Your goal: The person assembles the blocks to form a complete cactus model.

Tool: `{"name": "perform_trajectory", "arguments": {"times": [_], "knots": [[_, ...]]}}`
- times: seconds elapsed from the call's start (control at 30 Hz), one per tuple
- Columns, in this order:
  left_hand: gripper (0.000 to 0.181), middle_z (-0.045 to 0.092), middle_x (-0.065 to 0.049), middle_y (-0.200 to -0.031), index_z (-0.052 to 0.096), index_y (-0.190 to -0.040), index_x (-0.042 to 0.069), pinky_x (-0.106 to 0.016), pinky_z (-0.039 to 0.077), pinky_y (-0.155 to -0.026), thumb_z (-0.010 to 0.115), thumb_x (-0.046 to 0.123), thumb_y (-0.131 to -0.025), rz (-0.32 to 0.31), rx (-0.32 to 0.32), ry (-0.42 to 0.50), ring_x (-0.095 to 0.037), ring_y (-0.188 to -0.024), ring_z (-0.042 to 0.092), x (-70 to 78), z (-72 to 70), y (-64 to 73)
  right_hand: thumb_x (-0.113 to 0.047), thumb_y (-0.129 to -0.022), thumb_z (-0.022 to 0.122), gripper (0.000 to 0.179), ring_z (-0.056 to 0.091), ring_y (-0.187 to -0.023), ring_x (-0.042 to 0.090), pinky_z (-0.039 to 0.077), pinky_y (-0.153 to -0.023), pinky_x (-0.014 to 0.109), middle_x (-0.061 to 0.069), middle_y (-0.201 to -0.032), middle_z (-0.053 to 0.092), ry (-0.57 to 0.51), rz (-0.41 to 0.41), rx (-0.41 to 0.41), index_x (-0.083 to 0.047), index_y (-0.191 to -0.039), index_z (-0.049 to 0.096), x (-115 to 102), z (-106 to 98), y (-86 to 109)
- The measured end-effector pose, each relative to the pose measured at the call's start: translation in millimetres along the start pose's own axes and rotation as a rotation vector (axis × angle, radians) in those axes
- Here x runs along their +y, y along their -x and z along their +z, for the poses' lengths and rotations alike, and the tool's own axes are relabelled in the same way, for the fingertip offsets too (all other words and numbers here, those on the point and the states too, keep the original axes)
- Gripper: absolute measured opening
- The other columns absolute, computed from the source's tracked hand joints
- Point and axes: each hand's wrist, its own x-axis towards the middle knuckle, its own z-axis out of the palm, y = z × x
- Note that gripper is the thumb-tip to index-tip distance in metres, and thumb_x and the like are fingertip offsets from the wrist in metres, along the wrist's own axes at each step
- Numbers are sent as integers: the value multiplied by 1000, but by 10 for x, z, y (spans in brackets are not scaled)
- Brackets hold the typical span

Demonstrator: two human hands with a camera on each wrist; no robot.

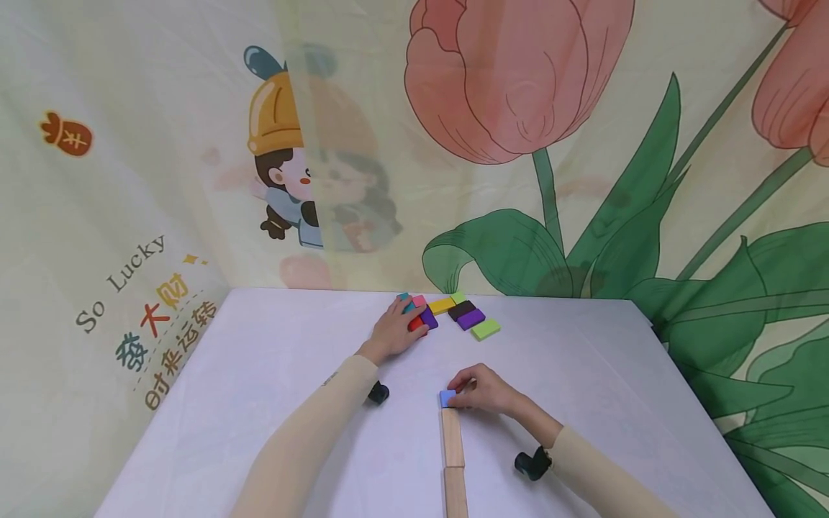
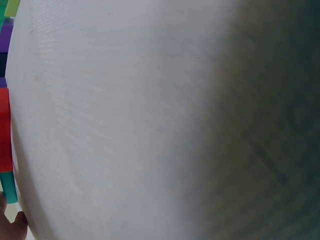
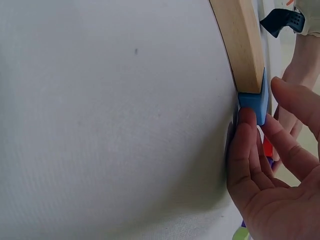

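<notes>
My right hand point(image 1: 488, 390) is at a small blue block point(image 1: 447, 398), which sits against the far end of a row of plain wooden blocks point(image 1: 452, 439). In the right wrist view, fingertips touch the end of the blue block point(image 3: 254, 106), while the thumb stands apart from it. My left hand point(image 1: 391, 329) reaches over the left side of a group of coloured blocks, its fingers resting by a red block point(image 1: 417, 325) and a teal block point(image 1: 409, 307). Only fingertips of that hand show in the left wrist view, beside the teal block point(image 2: 8, 187).
Right of the left hand lie purple point(image 1: 471, 319), black point(image 1: 461, 310), yellow point(image 1: 442, 306) and light green point(image 1: 486, 329) blocks. The white-covered table point(image 1: 259, 360) ends at a printed cloth backdrop point(image 1: 363, 144). Black wrist cameras hang beneath both forearms.
</notes>
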Motion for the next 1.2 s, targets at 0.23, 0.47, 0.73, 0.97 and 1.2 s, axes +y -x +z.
{"name": "perform_trajectory", "arguments": {"times": [0.23,0.47,0.73,0.97,1.2], "knots": [[59,24,-9,-161,39,-148,28,-52,26,-118,49,50,-95,-2,4,-3,-35,-151,14,-3,14,-3,-20,-76,83,37,54,-69,11,47,-61,18,6,-97,65,68,-12,-23,-5,-107,70,-18,13,47],[59,25,-10,-160,40,-148,27,-51,26,-117,52,49,-95,1,10,11,-35,-150,14,17,-14,16,-22,-72,86,48,52,-68,10,45,-60,18,7,-105,60,129,-38,-28,-9,-114,69,-30,46,105],[59,23,-9,-161,39,-148,27,-52,25,-118,51,49,-95,-4,5,2,-34,-151,13,18,-14,15,-21,-71,86,46,50,-80,13,44,-60,18,6,-109,64,147,-23,-5,-10,-113,70,-39,67,105],[59,23,-9,-161,39,-149,27,-52,26,-117,51,49,-95,-2,-2,-1,-34,-151,13,24,-12,14,-18,-71,86,46,49,-89,17,45,-60,20,10,-113,65,135,-5,14,-8,-113,70,-65,80,118],[59,23,-9,-161,38,-149,28,-53,26,-117,50,50,-95,-4,2,-5,-33,-151,12,19,-13,21,-19,-72,85,47,48,-82,17,45,-59,21,11,-110,63,138,29,30,-7,-115,69,-86,105,144]]}}
